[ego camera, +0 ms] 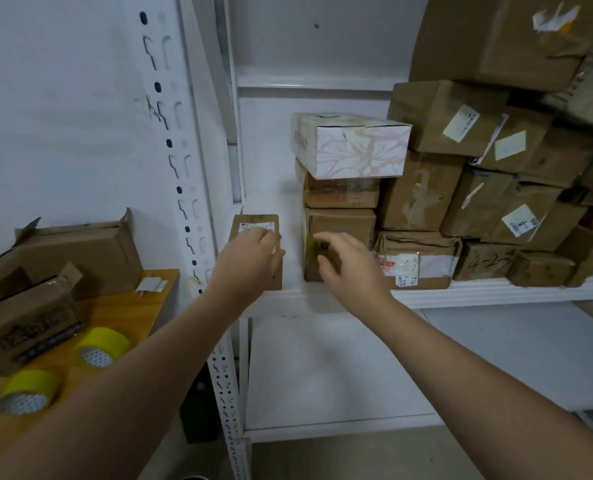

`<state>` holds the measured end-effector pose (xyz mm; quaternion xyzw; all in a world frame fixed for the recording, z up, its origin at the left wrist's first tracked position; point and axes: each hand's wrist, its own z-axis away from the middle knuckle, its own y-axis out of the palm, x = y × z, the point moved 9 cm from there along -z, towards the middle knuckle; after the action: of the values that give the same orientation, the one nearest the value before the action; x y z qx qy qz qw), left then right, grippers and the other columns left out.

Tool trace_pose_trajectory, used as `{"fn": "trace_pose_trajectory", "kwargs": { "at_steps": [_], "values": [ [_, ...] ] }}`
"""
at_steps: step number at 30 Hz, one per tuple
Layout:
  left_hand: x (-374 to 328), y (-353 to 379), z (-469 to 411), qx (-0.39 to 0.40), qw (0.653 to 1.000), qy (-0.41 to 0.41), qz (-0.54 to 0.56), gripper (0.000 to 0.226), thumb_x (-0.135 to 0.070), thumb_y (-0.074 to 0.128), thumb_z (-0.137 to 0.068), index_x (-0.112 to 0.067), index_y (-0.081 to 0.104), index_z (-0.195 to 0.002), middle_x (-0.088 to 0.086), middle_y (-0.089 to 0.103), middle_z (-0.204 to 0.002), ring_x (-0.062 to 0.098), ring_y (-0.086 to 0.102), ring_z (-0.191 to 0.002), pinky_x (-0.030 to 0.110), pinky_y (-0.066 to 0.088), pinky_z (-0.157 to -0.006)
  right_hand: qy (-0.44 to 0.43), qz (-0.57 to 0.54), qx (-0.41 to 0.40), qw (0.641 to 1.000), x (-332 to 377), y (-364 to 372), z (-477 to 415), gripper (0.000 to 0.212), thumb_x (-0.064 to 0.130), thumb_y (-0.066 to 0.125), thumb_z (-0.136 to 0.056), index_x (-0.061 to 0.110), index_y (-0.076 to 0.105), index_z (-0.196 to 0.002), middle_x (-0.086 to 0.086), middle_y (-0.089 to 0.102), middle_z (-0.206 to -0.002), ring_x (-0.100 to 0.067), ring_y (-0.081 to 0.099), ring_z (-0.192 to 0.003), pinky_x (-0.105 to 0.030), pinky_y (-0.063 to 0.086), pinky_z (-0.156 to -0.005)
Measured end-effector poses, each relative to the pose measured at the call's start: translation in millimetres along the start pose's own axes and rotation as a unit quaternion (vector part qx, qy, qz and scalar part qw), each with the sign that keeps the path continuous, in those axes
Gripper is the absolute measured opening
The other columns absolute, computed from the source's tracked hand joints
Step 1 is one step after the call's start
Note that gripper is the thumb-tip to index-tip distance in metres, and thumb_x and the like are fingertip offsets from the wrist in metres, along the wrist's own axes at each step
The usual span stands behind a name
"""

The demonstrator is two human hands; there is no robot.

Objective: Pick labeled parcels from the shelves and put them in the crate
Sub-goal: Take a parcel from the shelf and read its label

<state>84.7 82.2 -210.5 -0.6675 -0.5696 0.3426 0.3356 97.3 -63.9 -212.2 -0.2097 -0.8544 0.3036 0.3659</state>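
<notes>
A small brown parcel with a white label on top stands alone at the left end of the white shelf. My left hand lies over its top and front, fingers curled around it. My right hand reaches toward the bottom brown box of a stack next to it, fingers spread and close to its front face. A white patterned box tops that stack. No crate is in view.
Many taped brown parcels fill the shelf's right side, some with labels. A perforated white upright stands at left. Beyond it a wooden table carries open cartons and two yellow tape rolls. The lower shelf is white.
</notes>
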Motion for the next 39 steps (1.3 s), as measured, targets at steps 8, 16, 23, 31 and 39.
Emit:
{"fn": "trace_pose_trajectory", "kwargs": {
  "at_steps": [8, 16, 23, 31, 39],
  "values": [
    [-68, -93, -59, -0.183, 0.979, 0.093, 0.009, 0.09, -0.038, 0.074, -0.077, -0.012, 0.025, -0.148, 0.018, 0.025, -0.152, 0.036, 0.028, -0.137, 0.044, 0.025, -0.111, -0.042, 0.029, -0.179, 0.982, 10, -101, -26, 0.026, 0.009, 0.058, -0.088, 0.012, 0.063, -0.114, -0.001, 0.057, -0.113, -0.018, 0.054, -0.107, -0.025, 0.041, -0.088],
    [-71, -81, -89, -0.145, 0.982, 0.115, -0.048, 0.083, -0.017, 0.076, -0.074, -0.002, 0.034, -0.143, 0.019, 0.043, -0.14, 0.035, 0.047, -0.121, 0.042, 0.042, -0.097, 0.084, -0.109, -0.194, 0.971, -27, -129, -37, 0.038, 0.02, 0.062, -0.089, 0.023, 0.05, -0.125, 0.004, 0.048, -0.121, -0.009, 0.054, -0.101, -0.03, 0.049, -0.091],
    [-69, -95, -51, -0.28, 0.942, 0.184, -0.003, 0.072, -0.012, 0.083, -0.063, 0.003, 0.047, -0.123, 0.024, 0.056, -0.117, 0.031, 0.046, -0.106, 0.042, 0.048, -0.089, 0.202, -0.393, -0.127, 0.888, -41, -110, -39, 0.036, 0.042, 0.055, -0.093, 0.027, 0.04, -0.122, 0.007, 0.053, -0.116, -0.018, 0.058, -0.111, -0.04, 0.053, -0.091],
    [-63, -94, -7, -0.283, 0.937, 0.2, 0.052, 0.062, -0.022, 0.074, -0.075, -0.008, 0.04, -0.125, 0.011, 0.037, -0.125, 0.029, 0.044, -0.111, 0.039, 0.044, -0.095, 0.219, -0.545, -0.102, 0.803, -23, -77, -32, 0.031, 0.04, 0.065, -0.086, 0.025, 0.05, -0.108, -0.005, 0.056, -0.121, -0.023, 0.059, -0.112, -0.043, 0.058, -0.078],
    [-20, -58, 3, -0.011, 0.78, -0.171, 0.602, 0.06, -0.049, 0.048, -0.09, -0.034, 0.022, -0.142, -0.001, 0.054, -0.131, 0.014, 0.061, -0.108, 0.034, 0.051, -0.092, 0.161, -0.612, -0.058, 0.772, -20, -51, 4, 0.055, 0.017, 0.056, -0.07, 0.027, 0.047, -0.123, -0.006, 0.055, -0.127, -0.026, 0.055, -0.117, -0.047, 0.054, -0.087]
  ]
}}
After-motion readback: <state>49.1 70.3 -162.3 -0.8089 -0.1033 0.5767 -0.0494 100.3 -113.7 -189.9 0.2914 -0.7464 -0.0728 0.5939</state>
